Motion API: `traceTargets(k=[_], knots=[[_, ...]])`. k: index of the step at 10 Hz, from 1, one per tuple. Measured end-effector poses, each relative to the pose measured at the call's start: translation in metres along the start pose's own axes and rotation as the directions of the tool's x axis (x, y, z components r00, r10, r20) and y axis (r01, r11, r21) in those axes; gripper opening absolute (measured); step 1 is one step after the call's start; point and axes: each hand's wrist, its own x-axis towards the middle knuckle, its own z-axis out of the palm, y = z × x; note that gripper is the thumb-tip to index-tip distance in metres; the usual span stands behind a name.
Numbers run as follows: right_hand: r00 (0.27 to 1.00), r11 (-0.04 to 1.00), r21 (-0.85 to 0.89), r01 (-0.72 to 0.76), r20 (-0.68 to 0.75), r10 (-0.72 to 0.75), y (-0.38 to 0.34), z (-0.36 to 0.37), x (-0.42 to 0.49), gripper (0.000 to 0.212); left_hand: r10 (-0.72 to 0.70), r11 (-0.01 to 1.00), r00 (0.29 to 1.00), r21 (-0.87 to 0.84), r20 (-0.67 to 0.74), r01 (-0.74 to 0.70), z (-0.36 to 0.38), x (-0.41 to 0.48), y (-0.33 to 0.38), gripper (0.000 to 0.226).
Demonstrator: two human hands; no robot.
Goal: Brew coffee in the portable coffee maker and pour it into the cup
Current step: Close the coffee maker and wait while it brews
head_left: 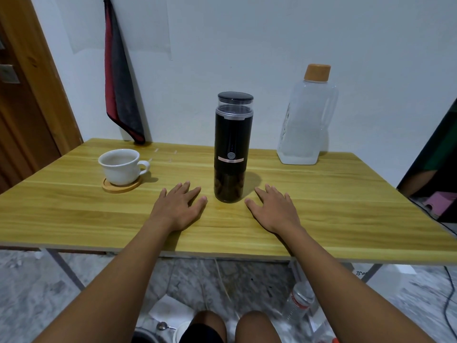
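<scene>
One coffee maker (233, 147) upright mid-desk (346, 201), lid on; two hands flat and released, holding nothing, left hand (178, 208) and right hand (273, 209) flanking its base; one cup (121, 166) on one coaster (121, 186) near left edge; one water jug (306, 117) at far edge.

Head cam, fwd/down, close over table (321, 206).

Soft, even indoor light, moderately bright. The coffee maker (233, 149) and the cup (121, 167) throw short, faint shadows rightward on the worktop (321, 199), so light comes from the left. The wide lens bows the worktop's edges and leans the door frame (49, 82); the floor (29, 293) below looks smeared.
</scene>
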Motion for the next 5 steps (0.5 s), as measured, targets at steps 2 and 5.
traceTargets(k=[2, 5], knots=[[1.000, 1.000, 0.006, 0.002, -0.008, -0.002, -0.0007, -0.0006, -0.0001, 0.067, 0.001, 1.000, 1.000, 0.000, -0.003, -0.001, -0.0002, 0.0003, 0.0000, 0.064], [1.000, 1.000, 0.000, 0.004, -0.008, -0.004, -0.0013, -0.0016, -0.0010, 0.068, -0.003, 1.000, 1.000, 0.008, -0.005, 0.003, 0.0011, 0.0020, -0.0009, 0.064]])
